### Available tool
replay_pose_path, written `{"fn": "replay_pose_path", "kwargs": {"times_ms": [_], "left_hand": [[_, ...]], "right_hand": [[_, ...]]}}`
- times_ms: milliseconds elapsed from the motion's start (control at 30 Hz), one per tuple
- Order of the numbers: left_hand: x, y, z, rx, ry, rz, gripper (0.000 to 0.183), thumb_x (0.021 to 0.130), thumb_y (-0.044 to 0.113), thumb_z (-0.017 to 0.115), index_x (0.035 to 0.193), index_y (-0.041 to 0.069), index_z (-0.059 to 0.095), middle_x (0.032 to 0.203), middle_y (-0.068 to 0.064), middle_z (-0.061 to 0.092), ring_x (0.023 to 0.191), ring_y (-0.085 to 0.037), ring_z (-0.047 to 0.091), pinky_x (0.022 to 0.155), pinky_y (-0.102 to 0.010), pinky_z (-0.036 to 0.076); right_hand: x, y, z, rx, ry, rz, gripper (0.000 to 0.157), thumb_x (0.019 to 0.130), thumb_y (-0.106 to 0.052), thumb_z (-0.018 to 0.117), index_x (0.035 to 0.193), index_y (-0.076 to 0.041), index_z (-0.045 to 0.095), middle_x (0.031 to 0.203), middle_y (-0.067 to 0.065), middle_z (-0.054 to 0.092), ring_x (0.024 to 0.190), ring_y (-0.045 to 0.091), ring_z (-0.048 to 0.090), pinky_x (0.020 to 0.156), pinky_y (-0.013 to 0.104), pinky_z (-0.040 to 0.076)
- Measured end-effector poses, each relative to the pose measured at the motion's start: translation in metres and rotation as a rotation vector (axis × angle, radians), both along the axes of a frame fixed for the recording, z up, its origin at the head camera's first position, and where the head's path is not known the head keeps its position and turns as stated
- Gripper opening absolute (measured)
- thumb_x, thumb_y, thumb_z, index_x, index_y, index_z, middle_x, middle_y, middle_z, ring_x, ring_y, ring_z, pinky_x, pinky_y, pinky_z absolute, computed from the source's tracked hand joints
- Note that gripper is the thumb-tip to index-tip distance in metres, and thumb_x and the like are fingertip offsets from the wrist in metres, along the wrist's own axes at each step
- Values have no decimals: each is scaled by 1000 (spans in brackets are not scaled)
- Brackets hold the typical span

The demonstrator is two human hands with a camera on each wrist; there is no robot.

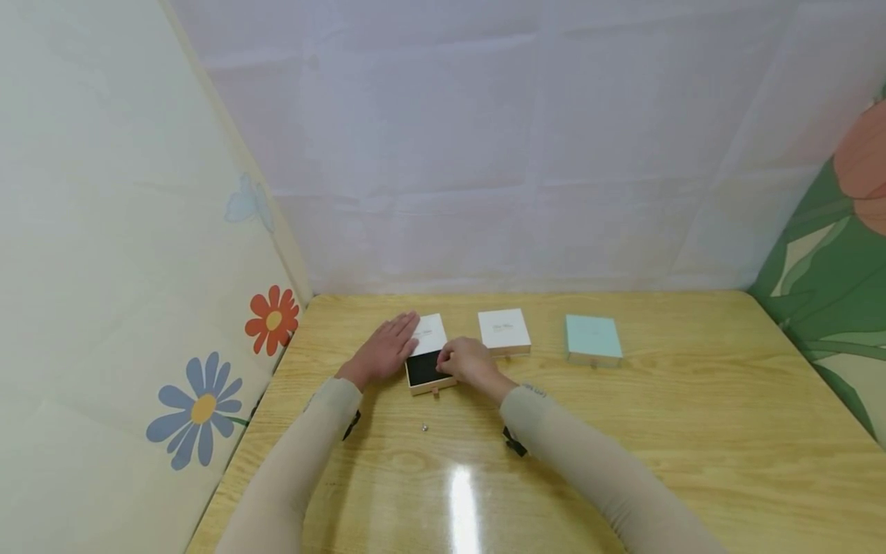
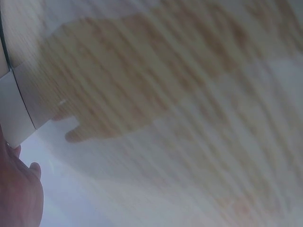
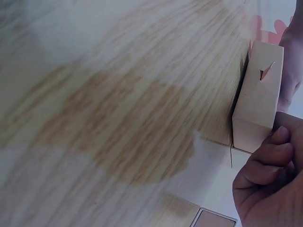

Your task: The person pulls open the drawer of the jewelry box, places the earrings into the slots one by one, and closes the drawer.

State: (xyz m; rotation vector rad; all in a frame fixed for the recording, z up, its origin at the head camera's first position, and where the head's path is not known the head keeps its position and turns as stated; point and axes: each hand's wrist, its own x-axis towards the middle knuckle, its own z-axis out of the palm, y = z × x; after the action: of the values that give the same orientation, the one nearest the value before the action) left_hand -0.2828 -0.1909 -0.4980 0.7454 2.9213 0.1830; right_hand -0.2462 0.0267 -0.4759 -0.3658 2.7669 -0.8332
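Observation:
A white drawer-style gift box [image 1: 431, 332] lies on the table, its drawer [image 1: 422, 369] pulled out towards me and showing a black lining. With fingers extended, my left hand [image 1: 384, 350] rests along the box's left side and top edge. Curled fingers of my right hand [image 1: 472, 363] are at the drawer's right side, thumb and forefinger tips close together over the lining. Whether they pinch something small is hidden. The right wrist view shows the drawer's pale front [image 3: 258, 99] with a small pull tab [image 3: 266, 72]. A tiny shiny piece [image 1: 425, 427], too small to identify, lies in front.
Just right of the right hand sits a second white box [image 1: 504, 331], closed. Farther right is a closed mint-green box [image 1: 593, 338]. The wooden table [image 1: 692, 431] meets a pale cloth backdrop behind and flower-printed panels at both sides.

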Motion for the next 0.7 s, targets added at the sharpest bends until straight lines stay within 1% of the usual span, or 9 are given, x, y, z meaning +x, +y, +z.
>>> {"fn": "replay_pose_path", "kwargs": {"times_ms": [267,400,700], "left_hand": [[0,0,0,-2,11,-10,61,110,40,23,162,9,9,170,-8,12,156,-30,13,128,-51,16],[1,1,1,-17,7,-7,62,111,41,22,162,11,7,170,-6,10,157,-28,12,128,-50,15],[1,0,0,-7,14,-4,61,111,42,22,162,11,8,170,-6,11,157,-28,13,128,-50,15]], "right_hand": [[0,0,-3,-26,-22,-14,8,92,-25,74,85,-20,75,89,-4,70,75,14,58,64,26,48],[0,0,-4,-34,-25,-10,9,92,-25,74,84,-20,74,89,-4,70,74,14,58,63,26,48],[0,2,-5,-51,-30,-10,8,92,-26,74,86,-22,75,92,-4,71,77,14,58,67,27,47]]}}
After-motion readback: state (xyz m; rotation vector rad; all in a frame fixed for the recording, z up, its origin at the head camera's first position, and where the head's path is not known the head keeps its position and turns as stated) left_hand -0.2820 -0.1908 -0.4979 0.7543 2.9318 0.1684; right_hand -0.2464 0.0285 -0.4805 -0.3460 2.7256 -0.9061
